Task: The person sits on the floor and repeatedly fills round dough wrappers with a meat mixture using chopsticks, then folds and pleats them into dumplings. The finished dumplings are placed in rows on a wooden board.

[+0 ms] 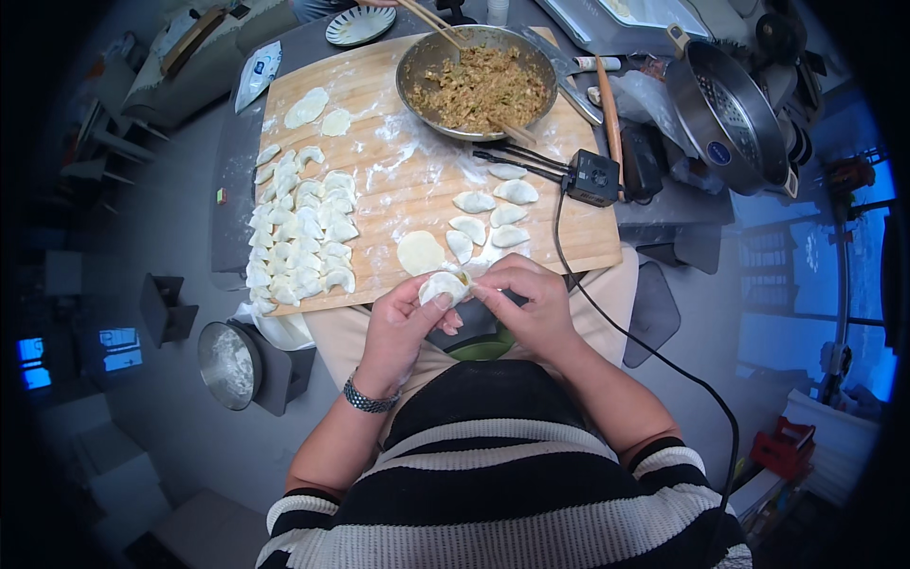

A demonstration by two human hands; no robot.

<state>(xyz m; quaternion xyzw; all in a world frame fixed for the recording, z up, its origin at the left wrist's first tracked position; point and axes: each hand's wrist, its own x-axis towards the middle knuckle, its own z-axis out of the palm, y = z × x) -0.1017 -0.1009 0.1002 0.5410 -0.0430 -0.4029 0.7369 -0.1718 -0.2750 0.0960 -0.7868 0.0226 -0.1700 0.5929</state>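
A half-folded dumpling point(442, 287) is held just off the near edge of a floured wooden board point(387, 192). My left hand point(409, 309) supports it from the left, thumb across its front. With thumb and forefinger, my right hand point(522, 295) pinches its right end, where a bit of filling shows. Beyond my hands a round dough wrapper point(420, 253) lies flat. To its right rest several folded dumplings point(474, 202), and many more dumplings point(298, 242) sit packed in rows on the left. Two wrappers point(307, 108) lie at the far left.
At the board's back stands a wide metal pan point(405, 92) of minced filling, with chopsticks point(430, 23) in it. A black cabled device point(594, 178), a rolling pin point(610, 124) and a steamer pot point(732, 121) are on the right. A flour bowl point(229, 365) stands lower left. Another person's hand point(377, 2) shows at the top.
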